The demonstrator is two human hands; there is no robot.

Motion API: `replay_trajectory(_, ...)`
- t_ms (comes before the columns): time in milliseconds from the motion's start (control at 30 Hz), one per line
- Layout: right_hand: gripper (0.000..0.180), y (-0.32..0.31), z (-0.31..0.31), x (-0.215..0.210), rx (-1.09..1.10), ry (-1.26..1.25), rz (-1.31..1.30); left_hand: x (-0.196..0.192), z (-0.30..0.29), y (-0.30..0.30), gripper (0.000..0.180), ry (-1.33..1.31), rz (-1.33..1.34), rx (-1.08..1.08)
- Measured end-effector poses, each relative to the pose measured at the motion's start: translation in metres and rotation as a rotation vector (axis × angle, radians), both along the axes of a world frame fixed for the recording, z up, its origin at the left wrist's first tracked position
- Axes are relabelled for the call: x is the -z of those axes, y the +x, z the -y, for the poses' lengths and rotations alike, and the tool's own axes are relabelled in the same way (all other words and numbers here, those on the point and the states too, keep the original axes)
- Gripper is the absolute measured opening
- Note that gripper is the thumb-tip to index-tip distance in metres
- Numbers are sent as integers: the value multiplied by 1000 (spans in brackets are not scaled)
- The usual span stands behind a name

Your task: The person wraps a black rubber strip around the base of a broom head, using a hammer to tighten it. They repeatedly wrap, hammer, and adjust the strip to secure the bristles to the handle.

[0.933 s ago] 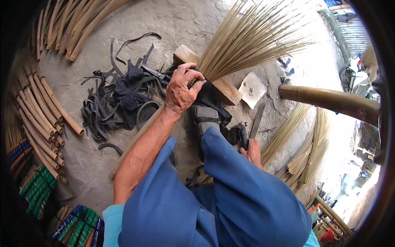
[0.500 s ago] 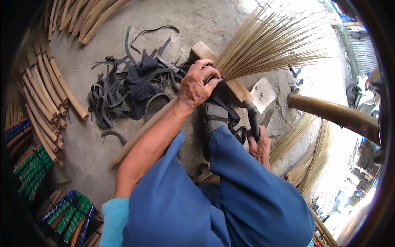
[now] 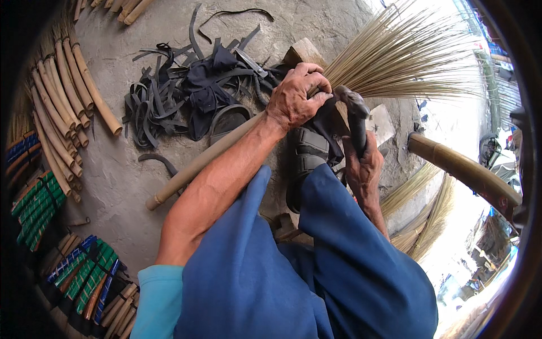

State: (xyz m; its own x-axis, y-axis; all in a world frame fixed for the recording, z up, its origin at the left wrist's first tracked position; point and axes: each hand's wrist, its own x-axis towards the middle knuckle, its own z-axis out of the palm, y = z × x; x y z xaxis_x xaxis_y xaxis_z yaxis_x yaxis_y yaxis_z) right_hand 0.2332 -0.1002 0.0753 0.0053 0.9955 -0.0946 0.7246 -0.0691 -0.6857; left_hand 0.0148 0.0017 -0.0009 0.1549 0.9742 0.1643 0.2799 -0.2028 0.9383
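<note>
My left hand (image 3: 299,99) is closed round the neck of a broom. Its straw bristles (image 3: 401,59) fan out to the upper right, and its bamboo handle (image 3: 183,183) runs to the lower left beneath my forearm. In my right hand (image 3: 364,164) is a hammer (image 3: 358,116) with a dark handle, its head raised close beside my left hand's fingers. A wooden block (image 3: 305,52) lies under the broom neck, mostly covered. Dark cloth hangs below the neck, next to my strapped sandal (image 3: 310,150). Whatever my left fingers pinch at the neck is hidden.
Black rubber strips (image 3: 149,107) and dark cloth lie heaped on the left, with scissors (image 3: 251,62) on them. Bamboo sticks (image 3: 62,96) and green-wrapped bundles (image 3: 90,277) line the left. Straw bundles (image 3: 423,231) and a thick bamboo pole (image 3: 463,169) are at right.
My right hand has come up with the hammer, bringing its head beside the broom neck. My left hand keeps its grip; the whole view has shifted slightly.
</note>
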Motion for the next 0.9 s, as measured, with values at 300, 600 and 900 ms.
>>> replay_trajectory(300, 27, -6, -5, -14, -43, -12, 111, 4, 4, 5, 19, 64, -29, -86)
replay_trajectory(600, 28, 12, -14, -16, -237, 140, 282, -3, 8, 5, 19, 92, -134, -106)
replay_trajectory(900, 24, 8, -3, -29, -240, 155, 254, -3, 9, 5, 20, 108, -151, -98)
